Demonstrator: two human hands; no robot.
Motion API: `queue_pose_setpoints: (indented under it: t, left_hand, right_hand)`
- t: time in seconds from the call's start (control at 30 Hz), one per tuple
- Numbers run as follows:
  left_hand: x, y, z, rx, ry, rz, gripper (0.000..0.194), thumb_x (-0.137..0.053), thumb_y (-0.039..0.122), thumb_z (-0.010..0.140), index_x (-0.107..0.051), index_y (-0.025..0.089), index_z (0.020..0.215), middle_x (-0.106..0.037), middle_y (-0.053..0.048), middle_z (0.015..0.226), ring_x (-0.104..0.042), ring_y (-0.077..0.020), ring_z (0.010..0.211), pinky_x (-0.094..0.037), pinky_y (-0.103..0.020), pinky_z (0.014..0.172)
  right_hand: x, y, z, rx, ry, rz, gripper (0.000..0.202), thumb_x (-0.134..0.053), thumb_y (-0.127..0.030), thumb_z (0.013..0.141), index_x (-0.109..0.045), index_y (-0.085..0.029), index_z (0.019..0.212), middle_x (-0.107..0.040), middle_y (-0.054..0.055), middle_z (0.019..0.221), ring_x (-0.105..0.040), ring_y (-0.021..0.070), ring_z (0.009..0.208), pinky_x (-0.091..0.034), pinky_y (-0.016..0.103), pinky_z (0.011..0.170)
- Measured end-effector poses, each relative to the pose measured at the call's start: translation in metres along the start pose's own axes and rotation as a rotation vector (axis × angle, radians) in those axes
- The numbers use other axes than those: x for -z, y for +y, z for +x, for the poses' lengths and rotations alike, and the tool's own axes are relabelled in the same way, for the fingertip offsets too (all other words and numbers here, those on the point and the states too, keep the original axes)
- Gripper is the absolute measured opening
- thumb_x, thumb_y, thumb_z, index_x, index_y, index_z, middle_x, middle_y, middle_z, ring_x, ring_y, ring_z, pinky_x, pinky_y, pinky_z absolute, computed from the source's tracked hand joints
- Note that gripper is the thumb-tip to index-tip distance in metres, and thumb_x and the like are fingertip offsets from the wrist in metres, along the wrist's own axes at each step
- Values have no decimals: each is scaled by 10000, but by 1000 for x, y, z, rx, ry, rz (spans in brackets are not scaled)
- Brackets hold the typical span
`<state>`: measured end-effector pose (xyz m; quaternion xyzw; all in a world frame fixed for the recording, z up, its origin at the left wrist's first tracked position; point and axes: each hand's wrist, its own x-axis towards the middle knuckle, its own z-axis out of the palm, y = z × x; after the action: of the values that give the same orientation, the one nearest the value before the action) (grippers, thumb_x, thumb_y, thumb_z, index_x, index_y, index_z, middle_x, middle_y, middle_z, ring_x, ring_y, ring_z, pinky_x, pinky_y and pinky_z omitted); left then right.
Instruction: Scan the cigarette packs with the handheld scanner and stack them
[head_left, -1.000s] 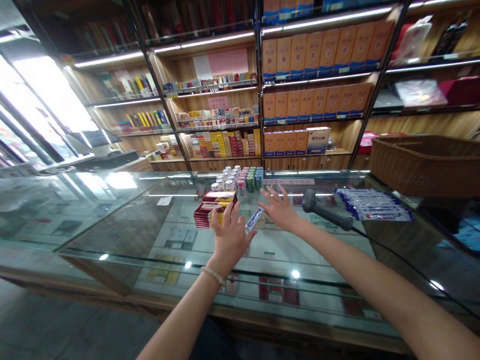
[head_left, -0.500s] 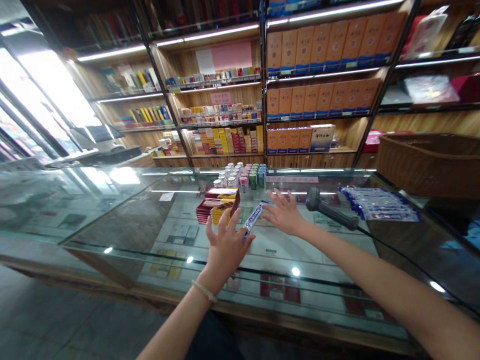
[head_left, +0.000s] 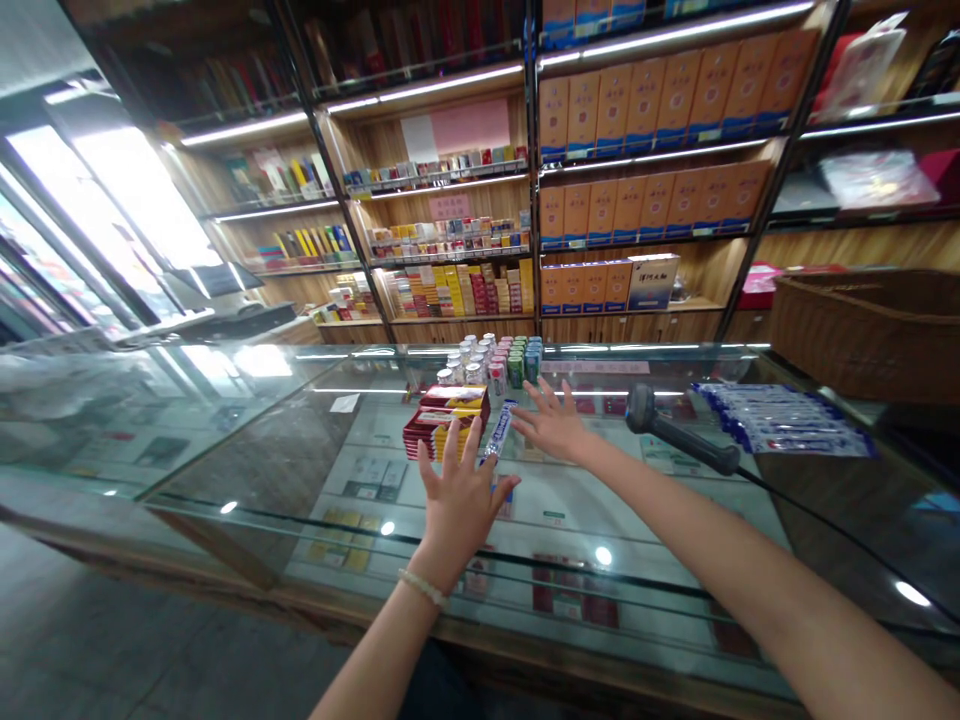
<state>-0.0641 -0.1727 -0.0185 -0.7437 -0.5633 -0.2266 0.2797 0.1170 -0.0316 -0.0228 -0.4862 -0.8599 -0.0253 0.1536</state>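
Note:
A slim blue-and-white packet with lettering lies at a slant on the glass counter, against the right side of a stack of red-and-yellow packs. My left hand, a pale bead bracelet at its wrist, is open with fingers spread. It reaches over the front of the stack and the packet's near end. My right hand is also open, its fingertips at the packet's far right side. Whether those fingertips touch the packet I cannot tell. Behind the stack stand rows of small bottles and cans.
A black handheld scanner with a cable lies right of my right hand. Farther right are a row of blue-and-white packets and a brown basket. The counter's glass front edge runs below my hands. Stocked shelves line the back wall.
The slim packet has shifted left, closer to the stack, and my right hand has moved left with it. My left hand stays by the stack. The whole view has shifted slightly.

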Motion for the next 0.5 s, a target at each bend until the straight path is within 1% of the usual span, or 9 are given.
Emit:
queue_pose_setpoints:
  t: [0.1,0.17,0.33,0.5]
  left_hand:
    - [0,1,0,12,1,6,311,-615,494,989,-777,277,1142,-441,-125,1657,-314,-405,1574,21,-749,1252]
    - [0,2,1,37,-22,4,333,-596,506,996,-781,279,1155,-434,-120,1662,-308,-408,1577,25,-749,1252]
    - [0,4,1,100,-91,6,364,-568,533,1004,-780,305,1194,-393,-72,1687,-270,-394,1596,39,-720,1267]
    - [-8,3,0,105,-77,28,374,-576,551,995,-781,303,1186,-379,-72,1694,-262,-393,1599,58,-718,1264]
  right_hand:
    - [-3,-3,6,9,16,-10,548,-272,-597,1088,-592,-397,1485,-261,69,1753,-161,340,1631,-97,717,1262]
    - [-4,-4,8,10,14,-26,544,-271,-593,1089,-574,-403,1499,-250,57,1757,-142,332,1636,-82,704,1270]
    - [-3,-5,9,-11,-52,-32,567,-225,-611,1088,-495,-426,1551,-190,22,1774,-75,316,1647,-16,682,1281]
    - [-5,-3,10,-17,-59,-22,590,-187,-628,1084,-479,-435,1560,-183,16,1776,-54,315,1649,-9,688,1277]
